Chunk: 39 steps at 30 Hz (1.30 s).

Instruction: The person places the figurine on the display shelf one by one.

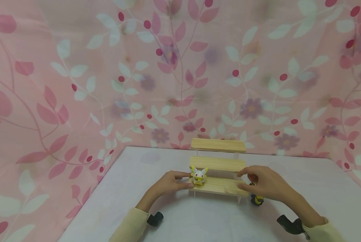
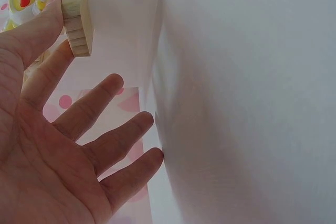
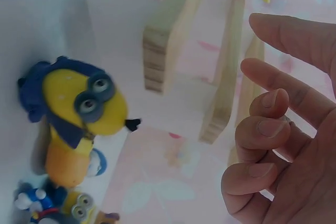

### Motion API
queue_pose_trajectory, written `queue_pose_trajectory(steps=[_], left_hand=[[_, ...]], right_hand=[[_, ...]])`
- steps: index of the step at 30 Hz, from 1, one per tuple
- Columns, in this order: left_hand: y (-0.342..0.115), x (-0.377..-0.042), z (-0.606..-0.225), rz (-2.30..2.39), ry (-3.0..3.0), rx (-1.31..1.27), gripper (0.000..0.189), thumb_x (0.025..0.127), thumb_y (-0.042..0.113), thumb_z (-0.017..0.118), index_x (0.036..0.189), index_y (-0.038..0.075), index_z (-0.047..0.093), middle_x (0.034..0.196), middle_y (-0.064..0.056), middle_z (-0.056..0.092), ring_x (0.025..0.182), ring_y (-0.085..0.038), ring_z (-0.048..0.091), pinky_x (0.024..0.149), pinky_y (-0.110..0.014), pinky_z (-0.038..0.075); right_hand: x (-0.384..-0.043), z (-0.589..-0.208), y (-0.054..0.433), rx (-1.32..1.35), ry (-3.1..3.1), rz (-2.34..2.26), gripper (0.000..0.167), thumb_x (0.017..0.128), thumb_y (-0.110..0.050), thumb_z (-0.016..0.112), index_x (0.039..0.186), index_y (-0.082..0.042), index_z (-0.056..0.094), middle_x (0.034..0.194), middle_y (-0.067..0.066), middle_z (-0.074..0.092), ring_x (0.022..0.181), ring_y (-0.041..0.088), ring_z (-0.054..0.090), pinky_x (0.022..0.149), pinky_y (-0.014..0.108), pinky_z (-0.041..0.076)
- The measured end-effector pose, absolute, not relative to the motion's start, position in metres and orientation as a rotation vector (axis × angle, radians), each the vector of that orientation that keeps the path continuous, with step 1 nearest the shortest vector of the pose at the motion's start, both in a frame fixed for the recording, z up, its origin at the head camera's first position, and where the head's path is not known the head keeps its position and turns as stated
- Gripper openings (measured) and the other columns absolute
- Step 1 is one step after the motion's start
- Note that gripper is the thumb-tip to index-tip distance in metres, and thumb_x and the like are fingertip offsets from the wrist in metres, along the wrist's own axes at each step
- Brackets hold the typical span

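A three-tier wooden display stand (image 1: 218,164) with pale side supports stands on the table. On the left end of its lowest board sits a small white-and-yellow figurine (image 1: 199,176) with long ears. My left hand (image 1: 172,182) is at that end, thumb and index finger touching the board end (image 2: 79,27) beside the figurine, the other fingers straight and spread. At the stand's right end hovers my right hand (image 1: 266,183), thumb and index finger extended, other fingers loosely bent. The right wrist view shows nothing in its grasp and the boards (image 3: 157,51) beyond the fingertips.
A yellow Minion toy (image 3: 84,98) with goggles and blue clothing stands right of the stand, partly behind my right hand in the head view. Smaller toys (image 3: 79,205) lie beside it. Pink floral cloth (image 1: 180,67) hangs behind the white table (image 1: 198,222).
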<state>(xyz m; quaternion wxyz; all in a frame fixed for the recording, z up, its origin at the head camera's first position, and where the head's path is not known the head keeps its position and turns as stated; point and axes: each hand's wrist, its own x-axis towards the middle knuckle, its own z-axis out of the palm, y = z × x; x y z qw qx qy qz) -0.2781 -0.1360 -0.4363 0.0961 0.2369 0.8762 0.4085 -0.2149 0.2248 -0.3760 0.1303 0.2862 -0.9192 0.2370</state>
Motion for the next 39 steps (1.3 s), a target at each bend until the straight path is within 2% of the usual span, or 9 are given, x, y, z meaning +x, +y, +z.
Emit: queue_pose_trajectory(steps=[10,21,39], left_hand=[[-0.136,-0.278,-0.437,1.243,2.581,0.698,0.048,0.083,0.048,0.077,0.125,0.026,0.071,0.130,-0.004,0.063,0.122,-0.035,0.056,0.099,-0.054,0.045],[-0.135,-0.278,-0.436,1.211,2.602,0.695,0.048,0.083,0.049,0.077,0.125,0.026,0.070,0.130,-0.004,0.064,0.122,-0.034,0.057,0.098,-0.053,0.046],[-0.136,-0.277,-0.434,1.223,2.598,0.703,0.049,0.083,0.049,0.077,0.125,0.025,0.070,0.129,-0.003,0.064,0.122,-0.035,0.056,0.099,-0.053,0.046]], right_hand=[[-0.207,-0.386,0.244,0.756,-2.732,0.676,0.028,0.079,-0.043,0.082,0.099,-0.025,0.073,0.066,-0.018,0.043,0.058,0.000,0.038,0.050,0.021,0.030],[-0.199,-0.393,0.260,0.659,-2.788,0.706,0.033,0.076,-0.040,0.085,0.101,-0.022,0.073,0.067,-0.010,0.047,0.059,0.002,0.039,0.050,0.021,0.031],[-0.195,-0.405,0.271,0.573,-2.896,0.711,0.032,0.076,-0.040,0.084,0.103,-0.024,0.074,0.068,-0.008,0.046,0.062,0.004,0.040,0.052,0.022,0.030]])
